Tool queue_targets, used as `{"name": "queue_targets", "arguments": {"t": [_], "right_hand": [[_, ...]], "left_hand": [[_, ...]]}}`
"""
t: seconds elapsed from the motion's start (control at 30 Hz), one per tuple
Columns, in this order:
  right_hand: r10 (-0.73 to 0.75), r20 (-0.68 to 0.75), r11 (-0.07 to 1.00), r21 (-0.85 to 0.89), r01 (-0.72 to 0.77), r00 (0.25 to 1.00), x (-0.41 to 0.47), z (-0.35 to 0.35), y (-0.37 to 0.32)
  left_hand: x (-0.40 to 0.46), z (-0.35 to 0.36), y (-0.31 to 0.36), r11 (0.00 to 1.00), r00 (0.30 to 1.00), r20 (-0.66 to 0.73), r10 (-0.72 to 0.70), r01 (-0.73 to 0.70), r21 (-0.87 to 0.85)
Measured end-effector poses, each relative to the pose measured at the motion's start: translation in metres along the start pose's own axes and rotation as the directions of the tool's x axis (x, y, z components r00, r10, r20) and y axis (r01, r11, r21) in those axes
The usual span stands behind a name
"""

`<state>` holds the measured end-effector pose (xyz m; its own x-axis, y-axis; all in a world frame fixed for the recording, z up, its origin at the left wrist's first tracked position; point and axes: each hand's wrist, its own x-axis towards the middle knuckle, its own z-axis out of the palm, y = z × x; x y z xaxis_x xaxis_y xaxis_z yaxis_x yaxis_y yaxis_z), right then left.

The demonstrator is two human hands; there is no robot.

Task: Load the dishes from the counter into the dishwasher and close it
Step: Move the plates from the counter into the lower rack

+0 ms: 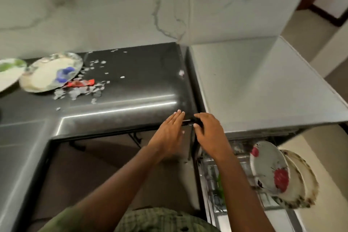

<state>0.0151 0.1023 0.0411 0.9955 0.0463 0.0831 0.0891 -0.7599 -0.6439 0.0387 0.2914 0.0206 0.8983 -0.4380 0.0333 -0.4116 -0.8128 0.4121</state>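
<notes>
Two dirty plates lie at the far left of the dark counter (131, 73): a patterned plate (45, 75) with a blue scrap on it, and a white plate with green marks (8, 73) cut off by the frame edge. The dishwasher rack (211, 173) is pulled out at lower right. In it a white plate with red flowers (269, 167) stands upright in front of a brown-rimmed plate (305, 181). My left hand (169, 133) is flat with straight fingers at the counter's front corner. My right hand (209, 133) hovers beside it, fingers loosely curved, holding nothing I can make out.
A red wrapper (81, 83) and several white crumbs lie by the plates. The dishwasher's silver top (263, 84) adjoins the counter on the right. Something green (220, 186) sits in the rack. The marble wall stands behind; floor shows at right.
</notes>
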Motion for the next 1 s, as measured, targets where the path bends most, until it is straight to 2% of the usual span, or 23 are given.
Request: {"name": "queue_targets", "arguments": {"t": [0.17, 0.37, 0.6, 0.77, 1.0], "right_hand": [[-0.132, 0.075, 0.991, 0.012, 0.132, 0.988, 0.013, 0.054, -0.076], [-0.231, 0.230, 0.967, -0.053, 0.249, 0.945, 0.019, 0.095, -0.134], [-0.322, 0.402, 0.891, -0.178, 0.418, 0.857, 0.071, 0.129, -0.179], [-0.364, 0.441, 0.883, -0.116, 0.454, 0.820, 0.110, 0.152, -0.204], [-0.385, 0.563, 0.857, -0.076, 0.510, 0.731, 0.160, 0.184, -0.217]], "left_hand": [[-0.064, -0.046, -0.067, 0.988, 0.984, -0.092, -0.154, 0.151, -0.031], [-0.106, -0.072, -0.113, 0.957, 0.946, -0.155, -0.285, 0.273, -0.097], [-0.116, -0.083, -0.148, 0.913, 0.902, -0.146, -0.405, 0.391, -0.120], [-0.102, -0.098, -0.183, 0.862, 0.851, -0.142, -0.506, 0.496, -0.105], [-0.073, -0.113, -0.235, 0.750, 0.749, -0.027, -0.662, 0.661, -0.033]]}}
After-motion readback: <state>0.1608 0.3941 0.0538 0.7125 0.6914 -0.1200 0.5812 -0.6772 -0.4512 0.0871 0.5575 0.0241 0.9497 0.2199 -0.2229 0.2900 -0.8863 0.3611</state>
